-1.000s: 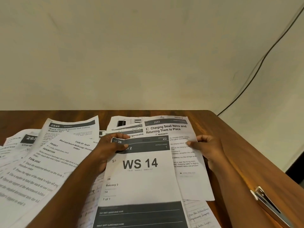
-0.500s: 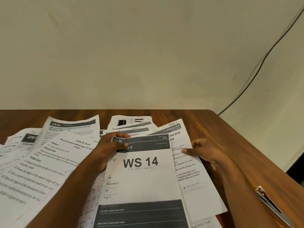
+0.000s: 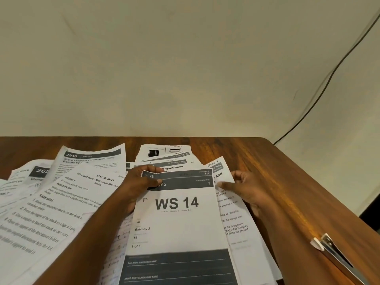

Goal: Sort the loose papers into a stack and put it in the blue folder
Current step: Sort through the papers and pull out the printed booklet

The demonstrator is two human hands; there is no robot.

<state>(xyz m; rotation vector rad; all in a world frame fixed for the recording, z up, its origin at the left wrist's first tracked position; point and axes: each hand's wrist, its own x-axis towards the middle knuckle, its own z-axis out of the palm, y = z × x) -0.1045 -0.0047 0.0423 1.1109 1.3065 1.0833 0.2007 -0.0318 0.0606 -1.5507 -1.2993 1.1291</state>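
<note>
both hands on loose sheets, wooden table (image 3: 257,161).
l hand (image 3: 137,186) grips the top-left corner of the ws 14 sheet (image 3: 176,219), thumb on its face; r hand (image 3: 246,190) pinches the sheet beneath (image 3: 236,219) at the ws 14 sheet's right edge (fingers curled). other papers (image 3: 61,202) fanned to the left. blue folder not in view.

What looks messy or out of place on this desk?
The papers: the sheet under the right hand sticks out crooked beside the WS 14 sheet, and the sheets on the left fan out at angles. No blue folder is in view.
</note>
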